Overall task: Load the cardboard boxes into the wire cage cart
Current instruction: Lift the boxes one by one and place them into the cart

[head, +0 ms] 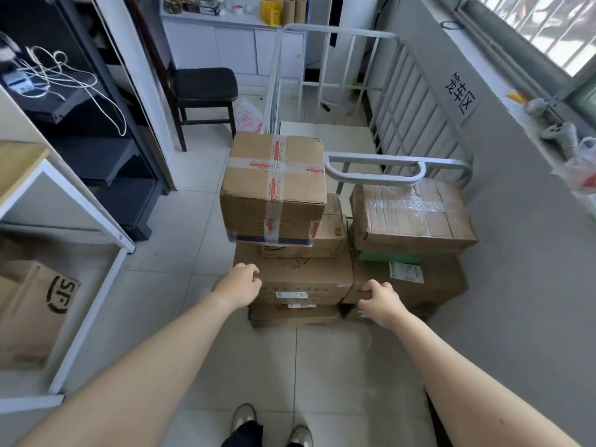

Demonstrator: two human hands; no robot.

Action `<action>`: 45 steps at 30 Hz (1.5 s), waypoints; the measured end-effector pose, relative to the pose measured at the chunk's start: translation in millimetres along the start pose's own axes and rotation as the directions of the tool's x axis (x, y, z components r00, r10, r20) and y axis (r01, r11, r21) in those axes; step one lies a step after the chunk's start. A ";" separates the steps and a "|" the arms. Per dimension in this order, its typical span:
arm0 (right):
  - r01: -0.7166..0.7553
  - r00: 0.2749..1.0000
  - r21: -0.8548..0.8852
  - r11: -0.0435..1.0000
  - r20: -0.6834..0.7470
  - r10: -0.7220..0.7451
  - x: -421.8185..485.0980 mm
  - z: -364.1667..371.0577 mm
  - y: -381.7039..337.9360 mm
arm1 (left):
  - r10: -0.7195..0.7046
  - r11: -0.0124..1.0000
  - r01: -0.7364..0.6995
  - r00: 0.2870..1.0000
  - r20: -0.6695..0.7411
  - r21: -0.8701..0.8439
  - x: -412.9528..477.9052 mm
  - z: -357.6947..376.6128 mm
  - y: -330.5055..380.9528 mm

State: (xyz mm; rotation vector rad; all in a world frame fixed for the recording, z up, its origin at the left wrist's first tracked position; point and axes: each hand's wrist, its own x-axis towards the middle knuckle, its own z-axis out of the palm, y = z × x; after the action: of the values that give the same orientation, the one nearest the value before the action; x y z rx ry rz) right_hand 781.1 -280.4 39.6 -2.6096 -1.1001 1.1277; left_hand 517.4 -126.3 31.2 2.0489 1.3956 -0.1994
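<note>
Tiled floor [180, 253]; stacked cardboard boxes [412, 211] at 12 o'clock, wire cage cart [403, 91] just behind. Left hand [240, 285] is curled at the mid box [303, 272] corner, grip unclear. Right hand [379, 300] hooks the lower right box [445, 282] edge. Stiff, likely heavy: lift from bottom corners.

Taped cardboard boxes [274, 185] sit stacked beside the wire cage cart [400, 88].

"SF" — brown carton [48, 304]; "装车区" — wall [503, 195]

Box stack [290, 275] fronts the cart [396, 88]; left floor [187, 240] open.
</note>
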 end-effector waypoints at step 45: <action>0.010 0.905 0.403 0.915 -0.393 0.163 390.7 166.0 52.3 | -0.323 0.943 0.329 0.869 -0.374 -0.051 339.3 203.5 -123.8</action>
State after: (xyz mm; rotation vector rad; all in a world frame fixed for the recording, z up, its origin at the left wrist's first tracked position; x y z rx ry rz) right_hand 883.5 -95.5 -332.3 -2.4154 -0.6039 0.6558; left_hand 598.0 48.3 -336.0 1.9151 1.9859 0.0520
